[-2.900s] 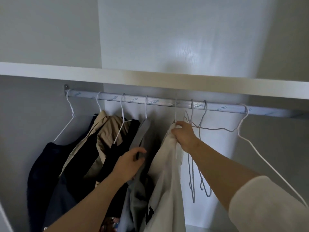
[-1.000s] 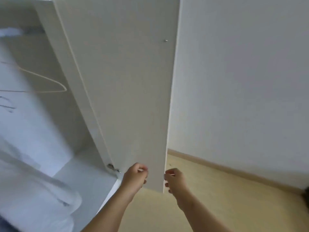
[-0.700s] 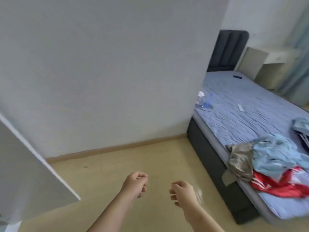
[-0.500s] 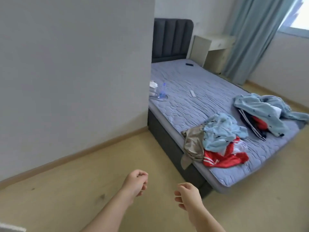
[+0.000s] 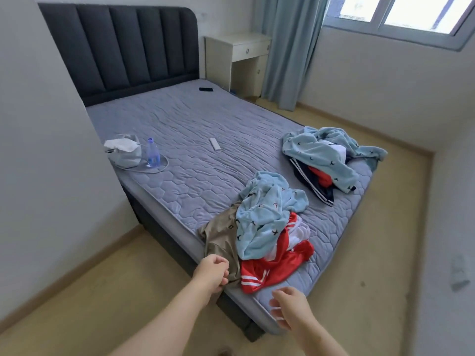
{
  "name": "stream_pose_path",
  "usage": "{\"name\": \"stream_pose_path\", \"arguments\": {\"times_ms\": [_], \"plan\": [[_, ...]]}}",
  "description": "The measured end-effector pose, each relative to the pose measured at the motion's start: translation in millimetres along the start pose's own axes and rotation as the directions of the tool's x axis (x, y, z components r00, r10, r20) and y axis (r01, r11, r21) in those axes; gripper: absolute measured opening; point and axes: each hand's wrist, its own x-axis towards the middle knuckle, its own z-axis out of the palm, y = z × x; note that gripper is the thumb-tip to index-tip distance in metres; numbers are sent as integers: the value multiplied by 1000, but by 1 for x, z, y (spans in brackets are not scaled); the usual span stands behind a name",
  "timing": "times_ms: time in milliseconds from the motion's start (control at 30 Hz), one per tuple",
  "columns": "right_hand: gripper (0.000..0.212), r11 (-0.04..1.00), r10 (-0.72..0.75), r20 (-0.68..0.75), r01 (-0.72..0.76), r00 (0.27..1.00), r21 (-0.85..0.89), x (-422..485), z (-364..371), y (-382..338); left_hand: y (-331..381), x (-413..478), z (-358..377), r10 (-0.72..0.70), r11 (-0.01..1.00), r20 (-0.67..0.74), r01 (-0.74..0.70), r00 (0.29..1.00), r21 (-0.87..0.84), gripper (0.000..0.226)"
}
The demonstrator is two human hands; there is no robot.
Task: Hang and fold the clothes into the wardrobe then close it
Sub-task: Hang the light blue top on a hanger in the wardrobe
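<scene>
red garment (image 5: 279, 268) half under blue fleece (image 5: 262, 219), left hand (image 5: 212, 272), grip unclear

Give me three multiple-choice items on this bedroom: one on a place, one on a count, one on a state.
1. Where does the clear plastic bottle with the blue cap stand?
A. On a chair
B. On the grey quilted mattress, beside the white bag
C. Inside a drawer

2. How many heaps of clothes lie on the mattress?
A. One
B. Four
C. Two

3. What is the right hand doing?
A. Holding nothing, fingers relaxed
B. Gripping a hanger
C. Carrying a shoe

Answers:
1 B: the bottle stands upright on the mattress next to the bag.
2 C: there is the near heap and the far heap beyond it.
3 A: its fingers are spread, with nothing in them.
</scene>
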Motion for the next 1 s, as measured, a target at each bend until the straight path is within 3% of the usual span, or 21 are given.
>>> {"name": "stream_pose_path", "arguments": {"times_ms": [267,667,733,800,900,933,1000], "plan": [[14,997,73,0,-73,997,-20,124,-52,-68,69,122,69,-77,980,14,73,997,183,20],[17,891,225,189,-123,956,-438,389,-101,-124,90,314,191,-225,888,-193,283,955,363,13],[16,885,234,206,-120,950,-449,429,-103,-125,93,345,213,-180,839,-193,253,965,482,15],[20,888,242,212,-129,947,-441,463,-103,-123,91,372,233,-68,755,-146,147,987,639,36],[17,890,263,248,-135,933,-435,494,-104,-116,83,408,260,98,433,60,-97,993,896,65],[16,892,270,258,-141,928,-430,501,-105,-112,80,419,266,75,373,102,-123,992,920,70],[17,894,304,261,-180,916,-411,511,-107,-105,76,436,273,12,364,59,-59,998,930,69]]}}
